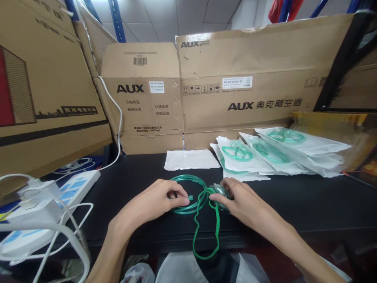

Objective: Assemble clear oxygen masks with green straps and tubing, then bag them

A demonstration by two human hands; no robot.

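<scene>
A coil of green tubing (188,178) lies on the black table. My left hand (166,196) pinches the tubing's end, where a small green connector (190,197) sticks out past the fingertips. On the coil's right side, my right hand (235,196) is closed around a clear oxygen mask (220,191), which its fingers partly cover. From the mask a green elastic strap (194,239) loops down over the table's front edge. Just behind the coil lies a flat white pouch (191,160).
Several white pouches holding coiled green tubing (237,151) are piled at the back right. Cardboard boxes (206,114) wall off the rear. At left are a white power strip (79,188) and loose white cables (67,232). The black table (141,169) ends near my body.
</scene>
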